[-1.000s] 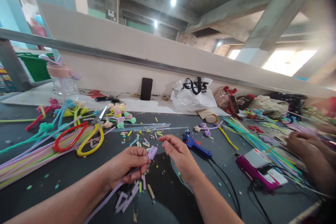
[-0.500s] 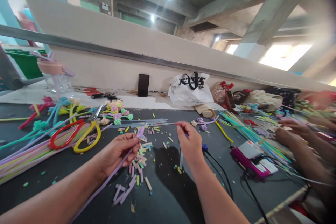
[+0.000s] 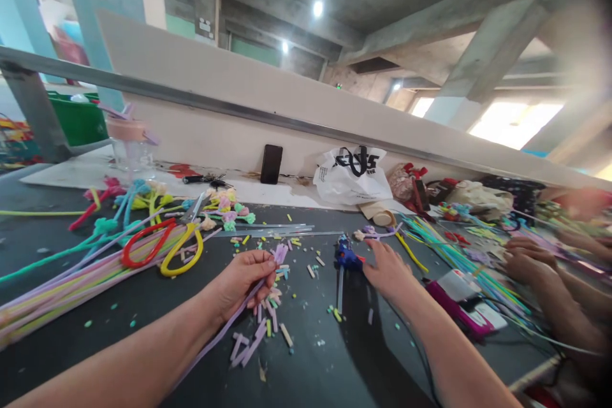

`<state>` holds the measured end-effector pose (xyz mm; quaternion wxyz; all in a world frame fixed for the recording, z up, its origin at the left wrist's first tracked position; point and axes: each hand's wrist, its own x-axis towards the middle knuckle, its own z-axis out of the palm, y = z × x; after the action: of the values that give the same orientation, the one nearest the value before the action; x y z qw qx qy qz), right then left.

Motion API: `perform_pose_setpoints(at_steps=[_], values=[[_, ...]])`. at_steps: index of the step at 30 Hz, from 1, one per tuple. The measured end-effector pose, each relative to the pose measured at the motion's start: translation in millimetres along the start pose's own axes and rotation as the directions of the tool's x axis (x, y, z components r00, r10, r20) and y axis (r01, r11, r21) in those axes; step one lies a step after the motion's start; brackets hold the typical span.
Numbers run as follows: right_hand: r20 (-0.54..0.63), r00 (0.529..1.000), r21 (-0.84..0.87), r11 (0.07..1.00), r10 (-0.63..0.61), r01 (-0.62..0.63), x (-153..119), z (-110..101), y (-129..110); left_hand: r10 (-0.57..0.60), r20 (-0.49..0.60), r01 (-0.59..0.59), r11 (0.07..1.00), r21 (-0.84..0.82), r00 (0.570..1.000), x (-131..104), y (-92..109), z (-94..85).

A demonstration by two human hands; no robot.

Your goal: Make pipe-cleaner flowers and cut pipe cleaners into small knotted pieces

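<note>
My left hand [image 3: 246, 277] is closed in a pinch around a lilac pipe cleaner [image 3: 220, 336]. A tuft of short lilac pieces [image 3: 280, 254] sits at its upper end, by my fingertips. My right hand [image 3: 389, 268] has its fingers apart and holds nothing. It hovers just right of a blue hot glue gun [image 3: 349, 259]; whether a finger touches the gun I cannot tell. A clear glue stick [image 3: 340, 292] extends from the gun toward me. Cut lilac pieces [image 3: 248, 344] and pastel bits lie below my left hand.
Red-and-yellow-handled scissors [image 3: 182, 255] rest on a bundle of pipe cleaners [image 3: 71, 293] at left. Clear glue sticks [image 3: 282, 231] lie behind. A phone [image 3: 271, 164] leans on the partition. A magenta device [image 3: 456, 309] with cables is at right, near another person's hands [image 3: 530, 261].
My right hand has moved right and opened beside the glue gun, letting go of the thin strand it pinched. My left hand still holds the lilac pipe cleaner. The view has shifted slightly.
</note>
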<state>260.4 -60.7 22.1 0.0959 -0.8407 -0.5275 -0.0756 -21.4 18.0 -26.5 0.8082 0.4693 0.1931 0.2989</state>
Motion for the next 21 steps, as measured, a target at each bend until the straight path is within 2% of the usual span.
perform_pose_setpoints(at_steps=[3,5,7,9,11,12,14,16,18,21], values=[[0.219,0.975,-0.105,0.994,0.034,-0.011,-5,10,10,-0.007,-0.003,0.007,1.0,0.007,1.0,-1,0,1.1],[0.237,0.971,-0.097,0.994,-0.019,0.043,-5,15,12,-0.014,-0.009,0.014,1.0,0.0,1.0,-2,2,3.0],[0.198,0.979,-0.078,0.996,-0.037,0.054,-2,15,11,-0.012,-0.02,0.011,1.0,-0.013,1.0,-3,4,4.3],[0.146,0.989,0.003,1.0,-0.001,0.0,1,8,8,-0.004,-0.019,0.003,1.0,-0.018,1.0,-2,3,3.6],[0.059,0.998,0.182,0.983,0.026,-0.036,-1,-1,0,0.005,-0.005,-0.005,1.0,-0.02,1.0,0,0,0.8],[-0.01,1.0,0.298,0.954,0.018,-0.015,-4,-6,-6,0.007,0.007,-0.006,1.0,-0.019,1.0,1,-1,-1.0],[-0.147,0.989,0.5,0.864,0.008,0.067,-15,-11,-23,0.001,0.029,-0.001,1.0,-0.017,1.0,3,-5,-4.0],[-0.189,0.979,0.627,0.757,-0.078,0.182,-30,-11,-44,-0.003,0.014,0.003,1.0,-0.021,1.0,4,-6,-5.1],[-0.205,0.954,0.655,0.694,-0.218,0.299,-44,-7,-65,-0.001,-0.052,-0.001,0.999,-0.04,0.999,4,-5,-3.9],[-0.248,0.917,0.602,0.692,-0.313,0.399,-59,3,-86,0.015,-0.185,-0.03,0.996,-0.078,0.983,4,-2,-0.1]])
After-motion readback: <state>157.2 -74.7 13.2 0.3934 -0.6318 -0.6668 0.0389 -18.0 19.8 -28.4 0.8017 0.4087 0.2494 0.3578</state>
